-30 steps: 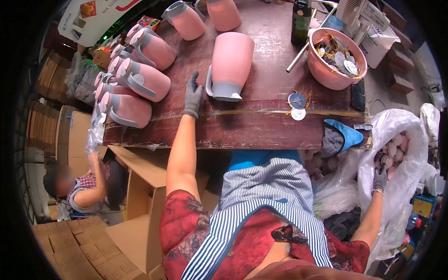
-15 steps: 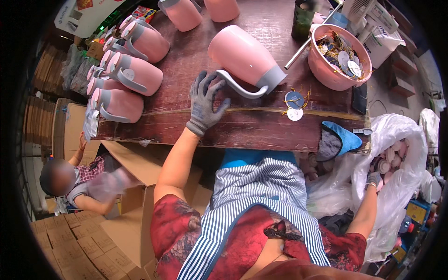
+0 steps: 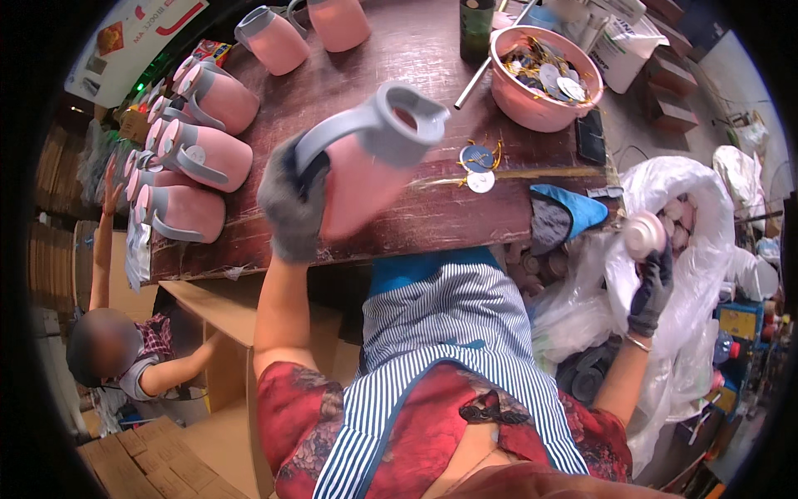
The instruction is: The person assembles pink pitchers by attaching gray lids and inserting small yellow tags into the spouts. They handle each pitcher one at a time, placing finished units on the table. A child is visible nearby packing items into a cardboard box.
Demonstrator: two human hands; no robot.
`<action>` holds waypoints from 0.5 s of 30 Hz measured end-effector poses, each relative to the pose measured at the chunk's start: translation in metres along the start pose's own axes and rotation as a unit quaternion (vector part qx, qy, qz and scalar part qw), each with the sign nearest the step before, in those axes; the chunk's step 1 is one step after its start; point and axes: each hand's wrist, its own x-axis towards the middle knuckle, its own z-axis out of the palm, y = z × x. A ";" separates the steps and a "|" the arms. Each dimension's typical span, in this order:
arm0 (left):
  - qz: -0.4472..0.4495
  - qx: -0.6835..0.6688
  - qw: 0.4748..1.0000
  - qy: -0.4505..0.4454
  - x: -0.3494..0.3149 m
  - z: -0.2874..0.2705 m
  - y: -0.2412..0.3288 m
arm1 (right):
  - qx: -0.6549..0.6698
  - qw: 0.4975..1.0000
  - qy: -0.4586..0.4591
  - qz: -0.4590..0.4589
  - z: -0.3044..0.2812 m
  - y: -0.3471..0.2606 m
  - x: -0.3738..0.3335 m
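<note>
My gloved left hand [image 3: 291, 208] is closed round a pink jug [image 3: 362, 187] with a grey handle and collar. The jug is held tilted above the near part of the table, its open, uncovered mouth and spout facing up and right. Off the table's right end, my gloved right hand [image 3: 652, 291] grips a pale pink lid [image 3: 642, 234]. Just beyond it, a clear plastic bag [image 3: 619, 287] holds several more lids [image 3: 680, 223]. Two round hang tags [image 3: 480, 181] with gold cords lie on the table right of the jug.
Several lidded pink jugs [image 3: 195, 212] line the table's left edge; two others [image 3: 283, 51] stand at the back. A pink tub [image 3: 540, 116] of tags sits at the right, near a dark phone [image 3: 591, 137] and a blue-grey cloth [image 3: 573, 212]. Another person [image 3: 137, 353] works by cardboard boxes.
My left hand has taken hold of the jug that lay on the table and lifted and turned it. My right hand has come up out of the bag with a lid.
</note>
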 end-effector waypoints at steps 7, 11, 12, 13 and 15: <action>-0.147 -0.185 0.969 -0.067 -0.113 -0.047 0.086 | -0.166 0.847 -0.232 -0.448 0.156 -0.196 -0.102; -0.171 -0.233 0.953 -0.090 -0.140 -0.055 0.096 | -0.164 0.773 -0.352 -0.501 0.156 -0.207 -0.117; -0.167 -0.245 0.950 -0.093 -0.145 -0.054 0.095 | -0.119 0.780 -0.381 -0.482 0.153 -0.208 -0.111; -0.163 -0.257 0.948 -0.097 -0.149 -0.051 0.092 | -0.075 0.785 -0.408 -0.460 0.151 -0.209 -0.108; -0.160 -0.270 0.943 -0.108 -0.155 -0.048 0.093 | 0.024 0.841 -0.462 -0.281 0.152 -0.208 -0.123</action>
